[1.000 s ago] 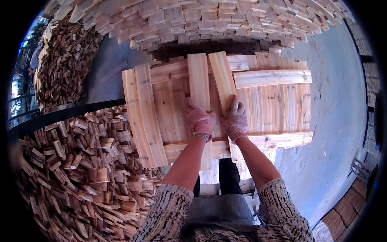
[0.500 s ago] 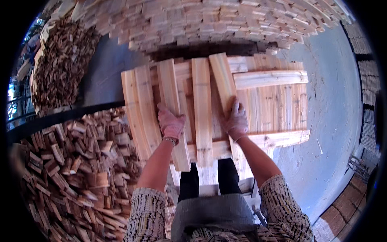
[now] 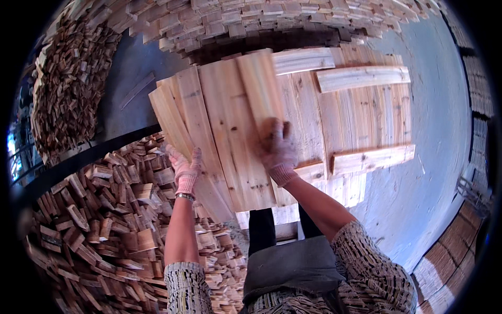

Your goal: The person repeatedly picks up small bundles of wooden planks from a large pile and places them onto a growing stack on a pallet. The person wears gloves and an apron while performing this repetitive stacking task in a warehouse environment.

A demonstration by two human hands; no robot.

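Note:
Several pale wooden planks (image 3: pixel 235 125) lie side by side, running away from me, across the left part of a low platform of boards. My left hand (image 3: pixel 184 170), in a pinkish glove, rests at the outer left plank (image 3: pixel 172 118), its thumb and fingers apart. Smeared by motion, my gloved right hand (image 3: pixel 277 152) has its fingers bent around another plank (image 3: pixel 260 86). That plank lies over or right beside its neighbours; which one I cannot tell.
Two short crosswise boards (image 3: pixel 363 78) (image 3: pixel 374 159) lie on the platform's right part. Loose wood offcuts (image 3: pixel 104 225) heap at the lower left, with another pile (image 3: pixel 76 78) beyond. Stacked wood (image 3: pixel 235 21) rises at the far side. Grey floor (image 3: pixel 434 104) stretches along the right.
The spaced planks now lie close together toward the left. My left hand has let go of its plank and moved to the left edge; my right hand has moved left with its plank.

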